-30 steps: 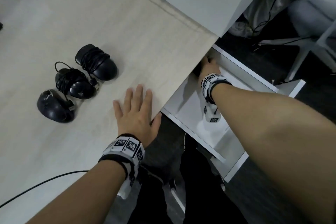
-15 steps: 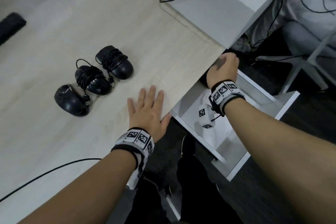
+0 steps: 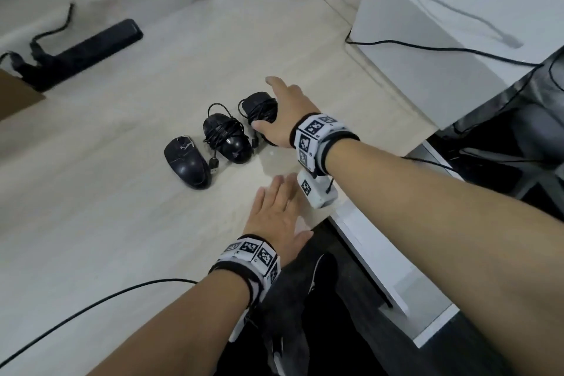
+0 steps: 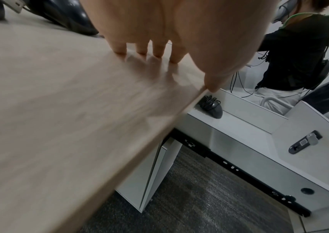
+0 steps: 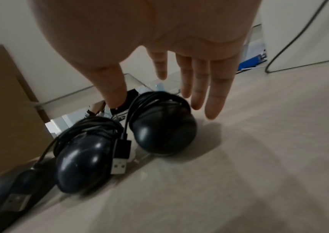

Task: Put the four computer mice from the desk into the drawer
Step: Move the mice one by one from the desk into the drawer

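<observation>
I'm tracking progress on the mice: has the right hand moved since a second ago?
Yes. The right hand has left the open drawer beside the desk edge and crossed onto the desk, fingers spread over the nearest wrapped mouse.

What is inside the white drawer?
One black mouse with its cord wrapped round it lies at the back of the drawer, seen by the left wrist camera. The desk hides whatever sits farther under its edge.
</observation>
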